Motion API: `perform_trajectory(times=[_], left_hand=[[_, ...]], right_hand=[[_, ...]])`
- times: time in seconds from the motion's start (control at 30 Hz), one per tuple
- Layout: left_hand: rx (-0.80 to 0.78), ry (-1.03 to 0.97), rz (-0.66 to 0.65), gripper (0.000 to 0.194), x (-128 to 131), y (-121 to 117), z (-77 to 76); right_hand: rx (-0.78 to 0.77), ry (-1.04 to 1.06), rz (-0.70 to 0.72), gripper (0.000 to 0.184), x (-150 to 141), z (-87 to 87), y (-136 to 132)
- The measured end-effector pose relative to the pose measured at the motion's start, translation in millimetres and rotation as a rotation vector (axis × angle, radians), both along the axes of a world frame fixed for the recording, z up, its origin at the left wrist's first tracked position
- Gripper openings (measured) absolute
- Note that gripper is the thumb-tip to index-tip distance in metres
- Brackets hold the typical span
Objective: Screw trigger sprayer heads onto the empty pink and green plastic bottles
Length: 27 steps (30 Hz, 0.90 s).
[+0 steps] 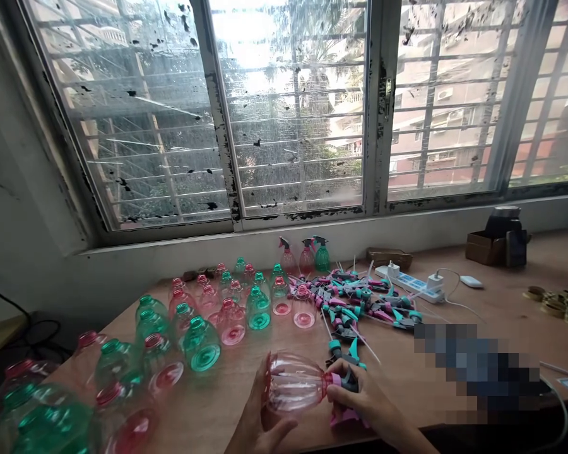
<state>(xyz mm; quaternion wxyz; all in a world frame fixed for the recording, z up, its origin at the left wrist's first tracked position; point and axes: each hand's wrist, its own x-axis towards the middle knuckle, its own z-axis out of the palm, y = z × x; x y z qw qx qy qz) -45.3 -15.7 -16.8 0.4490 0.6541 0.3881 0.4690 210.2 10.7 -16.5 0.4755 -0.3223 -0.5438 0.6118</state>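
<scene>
In the head view, the left hand point(257, 419) curls around the base of a clear pink bottle point(294, 383), which lies tilted on its side above the near edge of the worktop point(208, 410). The right hand point(370, 398) pinches the spray head point(348, 381) at the bottle's neck. Pink and green bottles point(201, 348) without tops stand to the left; loose spray heads point(390, 309) lie heaped beyond the hands, near a white power strip point(414, 285). Three topped bottles point(322, 259) stand by the window wall point(341, 231).
</scene>
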Motion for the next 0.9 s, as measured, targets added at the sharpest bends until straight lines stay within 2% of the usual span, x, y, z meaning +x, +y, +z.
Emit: perform_trajectory(times=[0.07, 0.17, 0.43, 0.53, 0.63, 0.77, 0.9], left_hand=[[-0.015, 0.003, -0.004, 0.103, -0.2, -2.8, 4.1], [-0.02, 0.013, 0.001, 0.095, -0.7, -2.8, 5.7], [0.037, -0.026, 0.079, 0.087, 1.5, 3.7, -9.2], [0.018, -0.011, 0.052, 0.086, 0.7, 1.9, -6.3], [0.008, -0.018, 0.032, 0.096, -0.2, 1.6, -3.0], [0.002, -0.138, 0.002, 0.094, 0.4, 5.1, -6.8], [-0.022, -0.134, 0.004, 0.093, 0.0, 7.4, -9.6]], right_hand=[[0.008, -0.012, -0.007, 0.042, 0.4, -0.1, -1.1], [0.01, -0.019, -0.022, 0.042, 0.7, -0.7, -2.5], [-0.002, -0.002, -0.002, 0.042, 0.4, 0.1, -1.6], [-0.012, 0.011, -0.001, 0.043, 0.1, 2.7, -2.4], [-0.015, 0.016, 0.006, 0.044, 0.0, 4.3, -3.1], [-0.012, -0.016, -0.012, 0.043, 0.4, 6.4, -3.5], [-0.017, -0.019, -0.016, 0.043, 0.1, 8.4, -4.4]])
